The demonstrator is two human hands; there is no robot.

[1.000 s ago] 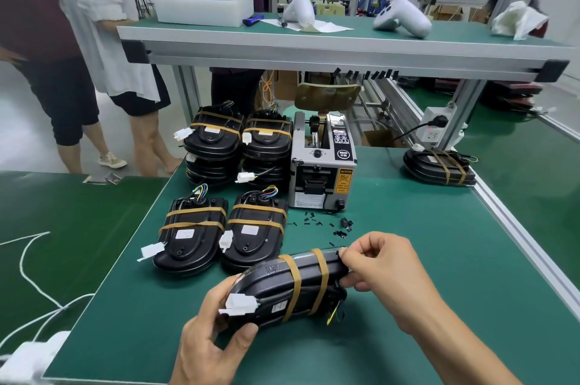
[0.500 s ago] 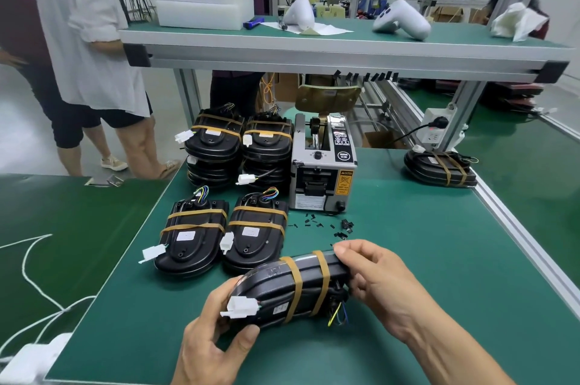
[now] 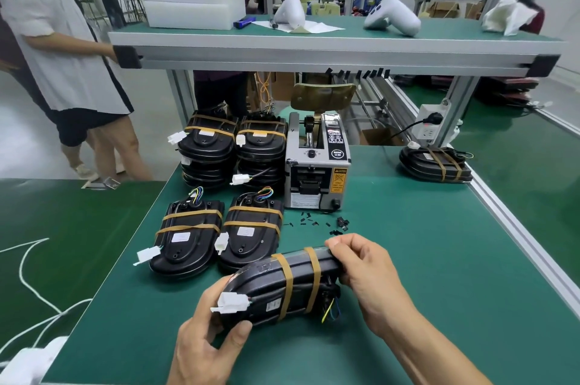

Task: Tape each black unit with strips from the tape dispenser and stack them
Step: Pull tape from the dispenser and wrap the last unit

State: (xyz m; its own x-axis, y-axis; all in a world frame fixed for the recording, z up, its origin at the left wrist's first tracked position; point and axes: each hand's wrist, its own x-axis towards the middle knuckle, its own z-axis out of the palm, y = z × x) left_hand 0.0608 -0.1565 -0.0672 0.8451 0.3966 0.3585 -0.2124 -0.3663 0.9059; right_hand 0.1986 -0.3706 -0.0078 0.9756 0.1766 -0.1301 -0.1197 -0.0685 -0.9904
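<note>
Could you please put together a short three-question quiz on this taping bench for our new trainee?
1. True or false: the black unit in hand already carries two tape bands.
2. How many taped units lie flat in the row just in front of the two stacks: A) one, B) two, C) four?
3. Fill in: the tape dispenser stands to the ____ of the stacks.

Key
1. True; the left hand and right hand grip its ends.
2. B, one beside the other.
3. Right.
</note>
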